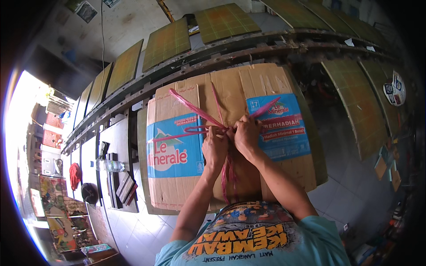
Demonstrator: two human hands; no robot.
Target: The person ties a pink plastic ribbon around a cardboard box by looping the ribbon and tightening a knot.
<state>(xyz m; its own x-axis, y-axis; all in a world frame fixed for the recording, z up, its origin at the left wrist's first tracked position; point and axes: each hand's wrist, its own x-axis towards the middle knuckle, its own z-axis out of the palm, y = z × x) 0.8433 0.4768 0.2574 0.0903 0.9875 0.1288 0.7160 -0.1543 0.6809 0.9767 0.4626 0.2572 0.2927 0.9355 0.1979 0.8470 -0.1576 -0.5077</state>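
Note:
A flattened cardboard carton [229, 89] with blue printed panels lies on a board in front of me. Pink plastic twine [196, 109] crosses it and gathers near its middle, where both hands meet. My left hand [215, 144] pinches the twine just left of the gathering point, beside a loop that sticks out to the left. Close by on the right, my right hand [247, 133] has its fingers closed on the twine, and a pink end points up and right past it. More strands hang down between my wrists. The fingertips partly cover the crossing, so its exact form cannot be told.
Behind the carton run long metal rails [186, 68] with tilted greenish boards [226, 22]. At the left, a clear plastic bottle [114, 166], dark bars, a dark cap [89, 193] and a red cloth [75, 175] rest on boards. A stickered white object [395, 89] lies far right.

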